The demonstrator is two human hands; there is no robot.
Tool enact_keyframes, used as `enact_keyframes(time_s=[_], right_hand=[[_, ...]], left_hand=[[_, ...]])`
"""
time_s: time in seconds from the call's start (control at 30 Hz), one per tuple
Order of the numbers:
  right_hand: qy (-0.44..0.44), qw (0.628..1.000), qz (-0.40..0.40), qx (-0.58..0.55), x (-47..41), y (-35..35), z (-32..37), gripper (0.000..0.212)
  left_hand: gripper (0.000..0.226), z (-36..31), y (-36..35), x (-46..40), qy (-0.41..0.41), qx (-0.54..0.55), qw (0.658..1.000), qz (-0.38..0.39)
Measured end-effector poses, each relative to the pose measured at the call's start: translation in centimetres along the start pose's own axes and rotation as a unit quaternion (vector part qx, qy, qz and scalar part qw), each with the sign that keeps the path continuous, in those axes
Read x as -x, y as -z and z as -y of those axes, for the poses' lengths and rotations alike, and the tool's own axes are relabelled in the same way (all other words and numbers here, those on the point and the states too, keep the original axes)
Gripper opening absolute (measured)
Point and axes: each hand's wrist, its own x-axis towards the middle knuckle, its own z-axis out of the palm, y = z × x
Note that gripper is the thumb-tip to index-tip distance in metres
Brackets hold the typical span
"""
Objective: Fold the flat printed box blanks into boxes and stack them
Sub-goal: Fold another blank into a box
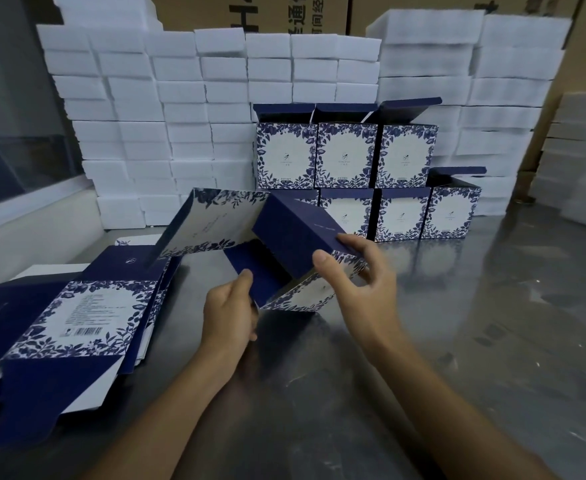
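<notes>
A half-folded box blank [250, 233], white with blue leaf print and navy flaps, is held above the steel table. My left hand [230, 313] pinches its lower navy flap near the bottom corner. My right hand [357, 275] grips the navy panel at its right end, thumb on top. A pile of flat blanks [76, 317] lies at the left, printed side up with a barcode. Several folded boxes [371, 178] stand stacked in two rows behind, lids open.
White foam blocks [180, 109] are stacked in a wall across the back, with brown cartons [284, 12] behind them. More white foam [582, 168] sits at the far right. The steel table [457, 341] stretches bare to the right and front.
</notes>
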Motion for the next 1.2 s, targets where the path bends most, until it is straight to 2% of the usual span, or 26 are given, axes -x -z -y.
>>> enact_keyframes(time_s=[0.13, 0.27, 0.5, 0.67, 0.9, 1.0, 1.03, 1.13, 1.2], right_hand=[[0.004, 1.0, 0.008, -0.022, 0.0, 0.0, 0.3, 0.061], [0.005, 1.0, 0.023, -0.011, 0.2, -0.5, 0.0, 0.06], [0.005, 1.0, 0.011, -0.011, 0.2, -0.4, 0.1, 0.06], [-0.052, 0.998, 0.028, -0.021, -0.5, 0.0, 0.3, 0.063], [-0.027, 0.999, 0.021, 0.042, -0.4, -0.7, -0.8, 0.069], [-0.046, 0.998, 0.034, 0.039, -0.4, -0.8, -2.0, 0.086], [-0.059, 0.997, 0.033, 0.025, -0.3, -0.8, -2.3, 0.084], [-0.077, 0.997, 0.011, 0.016, -0.4, -0.9, -3.0, 0.05], [-0.104, 0.995, 0.003, 0.007, -0.6, -1.0, -3.5, 0.051]], left_hand=[[0.048, 0.1, 0.8, -0.7, 0.011, 0.036, 0.999, -0.035], [0.042, 0.6, 1.6, -1.5, 0.02, 0.015, 0.996, -0.084], [0.045, 0.6, 1.4, -1.4, 0.013, 0.042, 0.995, -0.086], [0.027, 0.2, 1.8, -1.2, -0.004, 0.051, 0.994, -0.097], [0.041, -0.3, 1.4, -0.3, -0.096, -0.021, 0.987, -0.129], [0.04, -0.6, 1.3, 0.2, -0.147, -0.055, 0.98, -0.124], [0.037, -0.6, 1.3, 0.3, -0.168, -0.065, 0.976, -0.123], [0.036, -0.8, 1.2, 0.6, -0.228, -0.091, 0.965, -0.094], [0.032, -0.8, 0.9, 0.8, -0.276, -0.098, 0.954, -0.064]])
